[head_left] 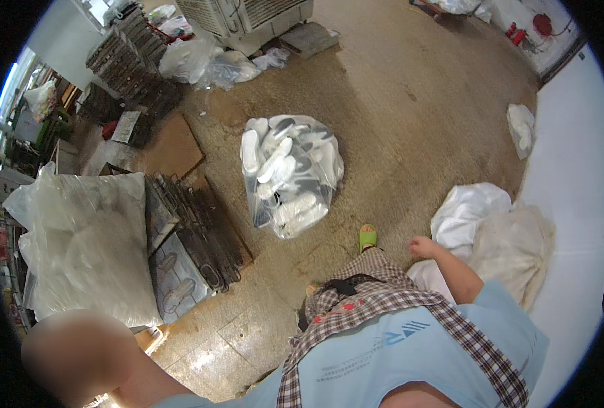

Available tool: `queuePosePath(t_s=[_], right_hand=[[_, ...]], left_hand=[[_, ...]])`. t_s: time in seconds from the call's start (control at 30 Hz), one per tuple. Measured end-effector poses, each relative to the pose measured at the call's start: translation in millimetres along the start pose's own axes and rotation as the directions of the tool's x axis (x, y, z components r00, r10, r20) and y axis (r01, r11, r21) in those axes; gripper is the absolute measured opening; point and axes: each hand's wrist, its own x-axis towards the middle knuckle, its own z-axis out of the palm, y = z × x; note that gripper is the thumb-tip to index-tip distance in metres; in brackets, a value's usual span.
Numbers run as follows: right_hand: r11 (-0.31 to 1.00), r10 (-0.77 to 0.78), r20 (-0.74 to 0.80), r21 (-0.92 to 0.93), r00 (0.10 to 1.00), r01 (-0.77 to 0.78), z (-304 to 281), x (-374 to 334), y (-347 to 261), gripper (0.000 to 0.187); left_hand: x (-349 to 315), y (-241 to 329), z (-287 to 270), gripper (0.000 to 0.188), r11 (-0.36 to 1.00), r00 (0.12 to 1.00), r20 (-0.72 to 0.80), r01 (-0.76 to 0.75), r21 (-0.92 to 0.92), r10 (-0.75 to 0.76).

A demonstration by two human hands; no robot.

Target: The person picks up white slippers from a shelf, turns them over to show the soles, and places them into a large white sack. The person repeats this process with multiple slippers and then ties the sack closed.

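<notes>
My left hand point(77, 357) is a blurred patch at the lower left, at the end of my raised forearm; its fingers cannot be made out. Near it stands a large clear plastic bag point(91, 245) stuffed with pale, cloudy contents. My right hand point(421, 247) hangs beside my body with the fingers curled in, and nothing shows in it. Close to that hand lie a white sack point(468, 211) and a beige sack point(516, 248). Farther ahead, apart from both hands, a clear bag point(291, 173) full of white shoe-shaped pieces rests on the floor.
Dark metal racks point(196, 231) stand beside the stuffed bag, near a flat brown board point(172, 146). Stacked dark slabs point(128, 61) rise at the far left. A large beige machine point(247, 20) stands at the back. Along the right wall point(574, 163) lies a small white bag point(521, 129).
</notes>
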Motion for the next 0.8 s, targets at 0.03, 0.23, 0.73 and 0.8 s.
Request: queuePosePath(t_s=[0.03, 0.23, 0.73, 0.8], right_hand=[[1.000, -0.008, -0.037, 0.011, 0.999, 0.008, -15, 3, 13, 0.017], [0.989, 0.136, -0.048, -0.060, 0.990, -0.139, -160, 74, 125, 0.022], [0.990, -0.144, -0.387, -0.056, 0.911, 0.133, -456, 288, -130, 0.035], [0.932, -0.352, -0.274, -0.009, 0.895, 0.363, -466, 289, -181, 0.031]], left_hand=[[-26, -18, 23, 0.045, 0.988, 0.985, 0.088, 0.144, 0.063, -0.149], [-199, -149, 238, 0.044, 0.666, 0.355, 0.579, 0.544, 0.511, -0.734], [-301, -343, 429, 0.041, 0.415, -0.408, 0.644, 0.520, 0.747, -0.647], [-304, -385, 447, 0.041, 0.435, -0.460, 0.660, 0.507, 0.744, -0.594]])
